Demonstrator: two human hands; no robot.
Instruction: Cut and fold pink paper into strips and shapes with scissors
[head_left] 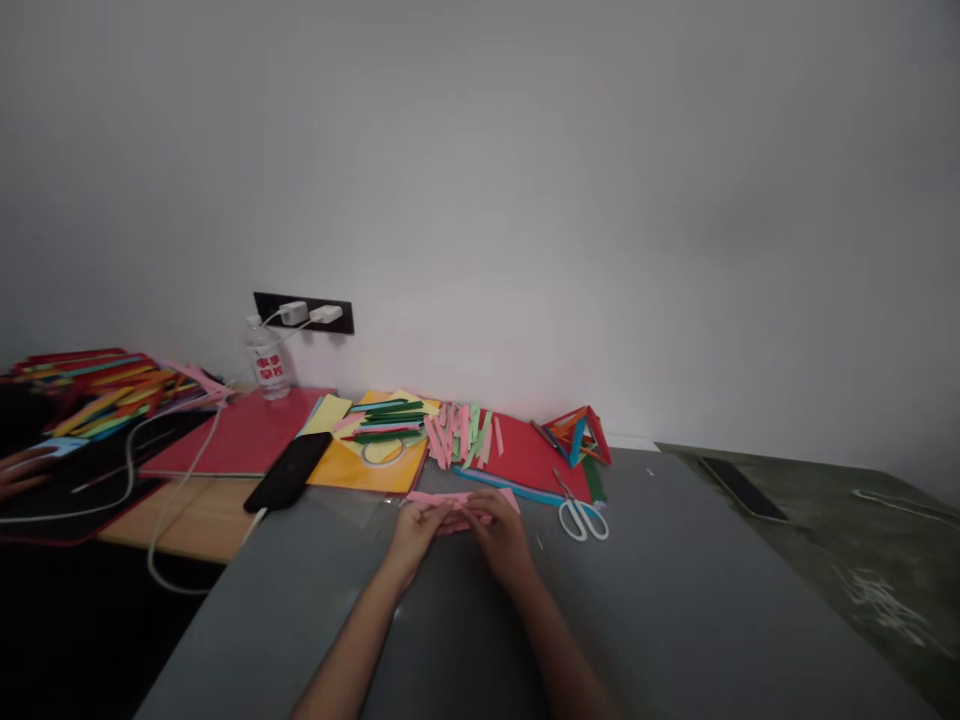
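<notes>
My left hand point(415, 530) and my right hand point(499, 528) rest close together on the grey table point(675, 610), both pinching a piece of pink paper point(457, 503) that lies flat in front of them. The fingers of both hands are curled onto the paper's near edge. White-handled scissors point(581, 515) lie just right of my right hand. Beyond the paper sits a heap of pink and green paper strips point(459, 434) on a red sheet point(536, 458).
A black phone point(289, 470) with a cable lies left of my hands, by yellow and orange sheets point(367, 465). A water bottle point(268, 360) stands at the wall under a socket strip point(304, 313). Another person's hand point(22, 470) shows at far left near stacked colored strips point(112, 385). A folded paper model point(579, 435) sits behind the scissors.
</notes>
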